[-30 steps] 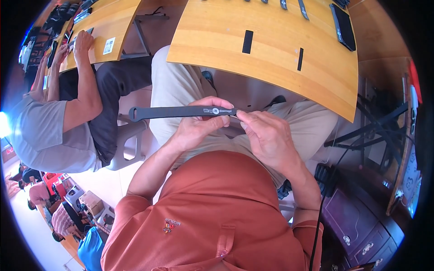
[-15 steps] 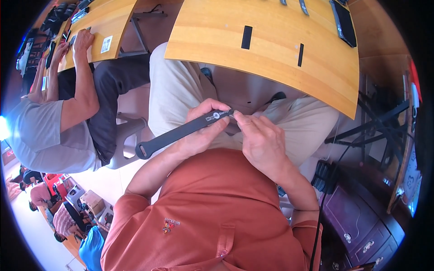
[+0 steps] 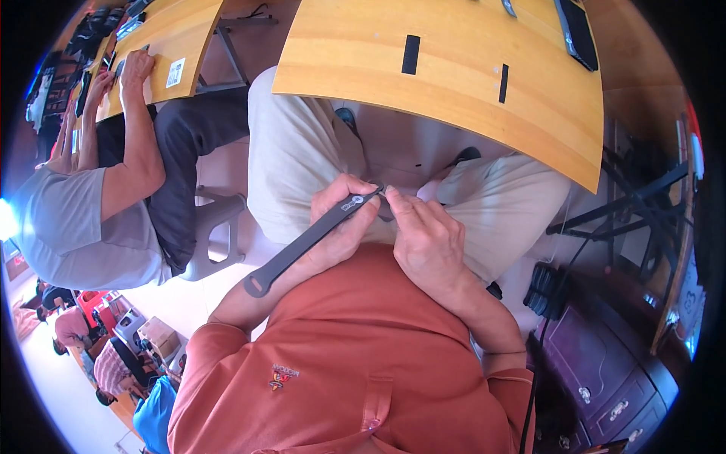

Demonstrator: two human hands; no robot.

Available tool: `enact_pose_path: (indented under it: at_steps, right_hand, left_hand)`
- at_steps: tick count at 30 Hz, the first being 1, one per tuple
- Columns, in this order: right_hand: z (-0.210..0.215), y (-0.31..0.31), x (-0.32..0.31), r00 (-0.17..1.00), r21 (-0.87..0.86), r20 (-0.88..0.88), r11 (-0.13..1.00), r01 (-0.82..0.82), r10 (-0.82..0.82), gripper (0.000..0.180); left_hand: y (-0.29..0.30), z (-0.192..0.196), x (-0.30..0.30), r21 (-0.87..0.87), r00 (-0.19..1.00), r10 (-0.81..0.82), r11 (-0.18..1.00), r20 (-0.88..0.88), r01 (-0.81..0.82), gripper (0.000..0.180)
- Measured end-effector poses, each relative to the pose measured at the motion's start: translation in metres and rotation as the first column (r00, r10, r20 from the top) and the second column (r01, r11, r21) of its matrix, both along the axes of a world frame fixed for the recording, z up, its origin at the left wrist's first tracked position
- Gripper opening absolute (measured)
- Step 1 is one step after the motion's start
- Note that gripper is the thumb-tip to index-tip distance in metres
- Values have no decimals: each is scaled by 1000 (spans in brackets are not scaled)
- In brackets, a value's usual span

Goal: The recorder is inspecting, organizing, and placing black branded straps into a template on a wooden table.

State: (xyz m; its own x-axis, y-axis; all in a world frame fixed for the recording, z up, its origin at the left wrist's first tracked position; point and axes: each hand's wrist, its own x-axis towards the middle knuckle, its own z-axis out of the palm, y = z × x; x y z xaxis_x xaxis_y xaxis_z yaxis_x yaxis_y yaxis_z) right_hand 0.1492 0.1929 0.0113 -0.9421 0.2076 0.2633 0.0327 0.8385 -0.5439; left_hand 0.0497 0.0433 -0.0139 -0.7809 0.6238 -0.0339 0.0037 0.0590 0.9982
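A long black hook-and-loop strap (image 3: 305, 240) with pale printing lies slantwise over my lap. Its rounded, slotted end points down and left, above my left forearm. My left hand (image 3: 344, 225) is closed on the strap near its far end, thumb and fingers on either side. Close against it, my right hand (image 3: 429, 238) pinches at that same end with thumb and forefinger. The fingertips cover the very tip of the strap, so its shape there is hidden.
Ahead stands a wooden table (image 3: 461, 106) with two short black strips (image 3: 411, 54) and a dark flat case (image 3: 577, 34). At left, a person in grey (image 3: 83, 219) works at another table. A purple cabinet (image 3: 597, 371) and a black cable (image 3: 535, 378) are at right.
The strap has tilted more steeply, its slotted end swinging down toward me. Both hands have shifted slightly left and stay closed at its far end.
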Motion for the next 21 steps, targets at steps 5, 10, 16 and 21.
enact_pose_path:
  at_steps: [5, 10, 16, 21]
  right_hand:
    - [-4, -3, 3, 1000, 49, 10, 999, 14, -15, 42]
    - [-8, -4, 4, 996, -43, 85, 999, 18, -14, 44]
    - [-1, -5, 3, 986, 133, 164, 991, -27, 5, 42]
    - [-10, -4, 4, 985, 41, 170, 999, -10, 3, 43]
  left_hand:
    - [2, -11, 3, 19, 997, 31, 999, -64, -30, 14]
    - [-2, -11, 5, 0, 999, -31, 1000, -26, 31, 10]
    - [-1, -19, 6, 11, 992, -50, 999, -113, 52, 12]
    - [2, -17, 6, 27, 984, -80, 996, -158, 85, 13]
